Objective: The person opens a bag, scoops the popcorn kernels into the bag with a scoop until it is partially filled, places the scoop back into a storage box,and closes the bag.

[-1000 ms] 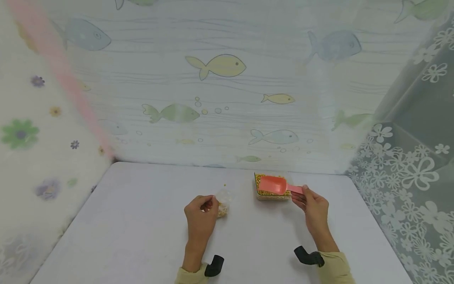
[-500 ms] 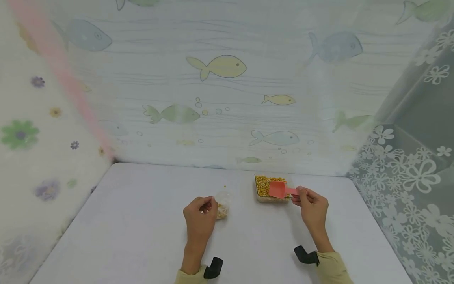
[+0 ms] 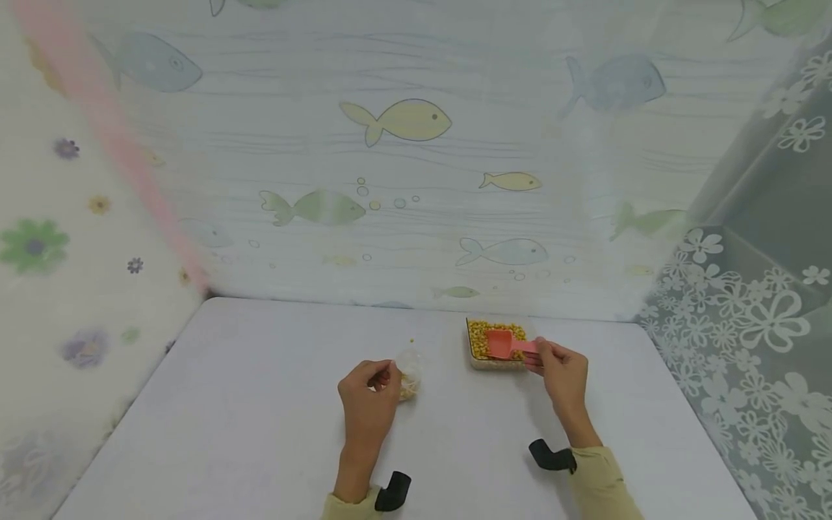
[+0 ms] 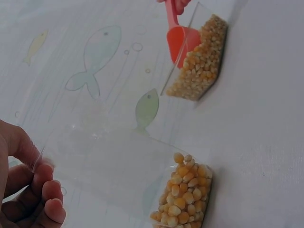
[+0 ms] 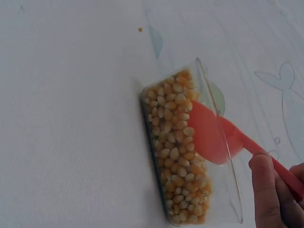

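A clear rectangular container [image 3: 497, 365] stands toward the back of the table, filled with yellow corn kernels [image 5: 173, 152]. My right hand [image 3: 564, 372] grips the handle of a pink scoop [image 3: 499, 344], whose bowl sits inside the container with its front edge against the kernels. Left of it, a clear plastic bag [image 3: 411, 361] holds more corn kernels [image 4: 185, 194] at its bottom. My left hand [image 3: 370, 393] pinches the bag's upper edge between thumb and fingers. In the head view that hand partly hides the bag.
A single loose kernel [image 3: 412, 340] lies on the white table [image 3: 260, 419] behind the bag. A fish-patterned curtain [image 3: 416, 217] rises at the table's back edge, with flowered sheets at both sides. A black wrist piece [image 3: 393, 491] sits on each forearm.
My right hand has moved left and the scoop has gone down from above the container into the kernels. My left hand keeps its pinch on the bag and has hardly moved.
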Tool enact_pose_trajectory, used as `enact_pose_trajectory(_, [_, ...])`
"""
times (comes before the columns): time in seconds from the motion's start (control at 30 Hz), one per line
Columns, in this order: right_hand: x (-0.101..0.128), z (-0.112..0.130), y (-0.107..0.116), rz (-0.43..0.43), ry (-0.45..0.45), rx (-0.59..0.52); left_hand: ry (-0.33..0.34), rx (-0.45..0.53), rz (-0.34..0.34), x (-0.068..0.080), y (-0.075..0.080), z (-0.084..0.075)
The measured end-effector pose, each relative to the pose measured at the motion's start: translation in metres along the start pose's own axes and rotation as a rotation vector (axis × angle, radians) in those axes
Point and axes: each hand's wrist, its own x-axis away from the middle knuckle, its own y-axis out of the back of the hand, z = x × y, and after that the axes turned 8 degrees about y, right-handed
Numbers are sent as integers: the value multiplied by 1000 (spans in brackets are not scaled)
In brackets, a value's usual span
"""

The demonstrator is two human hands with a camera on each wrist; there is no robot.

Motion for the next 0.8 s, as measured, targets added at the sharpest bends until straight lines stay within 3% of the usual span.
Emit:
enact_pose_trajectory(0.2, [-7,-6,1,19,-180,-87,7,2,-1,0,1,0])
enact_pose_trajectory(0.37, [-9,-9,6,50,-281,-150,0,15,-15,1,-1,1])
enact_pose_trajectory(0.8, [-10,-6,10,82,-407,-281,-15,17,-15,-1,3,-4])
